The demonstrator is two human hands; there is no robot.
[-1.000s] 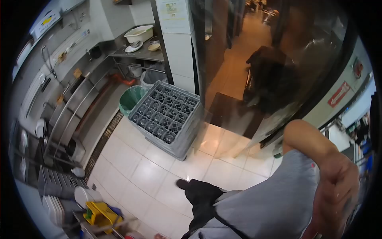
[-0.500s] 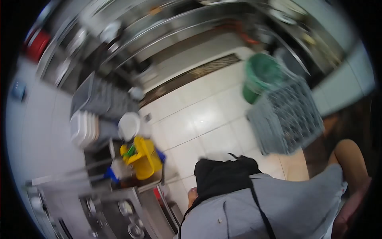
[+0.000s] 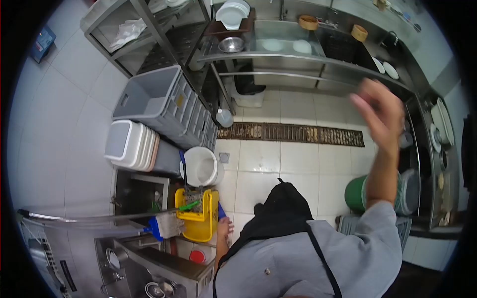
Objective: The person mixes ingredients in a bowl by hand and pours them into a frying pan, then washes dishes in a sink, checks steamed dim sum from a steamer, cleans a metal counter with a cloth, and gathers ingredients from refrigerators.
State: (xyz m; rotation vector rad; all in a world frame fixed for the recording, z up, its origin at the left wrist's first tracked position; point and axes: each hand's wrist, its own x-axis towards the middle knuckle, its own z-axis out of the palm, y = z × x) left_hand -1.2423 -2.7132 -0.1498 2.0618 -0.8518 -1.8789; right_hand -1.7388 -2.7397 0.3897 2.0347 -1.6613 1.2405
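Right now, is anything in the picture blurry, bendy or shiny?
Head view: the right hand is blurry, while the left hand looks clearer; head view: the counter edge curves, and the picture goes black at its corners; head view: the floor has a soft, pale shine.

The mop bucket (image 3: 202,229) stands beside my left hand (image 3: 224,227); ahead, the floor drain (image 3: 293,134) lies before the sink (image 3: 286,34).

Left hand (image 3: 225,227) lowered just beside the yellow bucket (image 3: 194,229), fingers loosely bent; contact cannot be determined. Right arm (image 3: 383,176) extended forward, well apart from the bucket; right hand (image 3: 381,111) raised, blurred, fingers curled, thumb apart.
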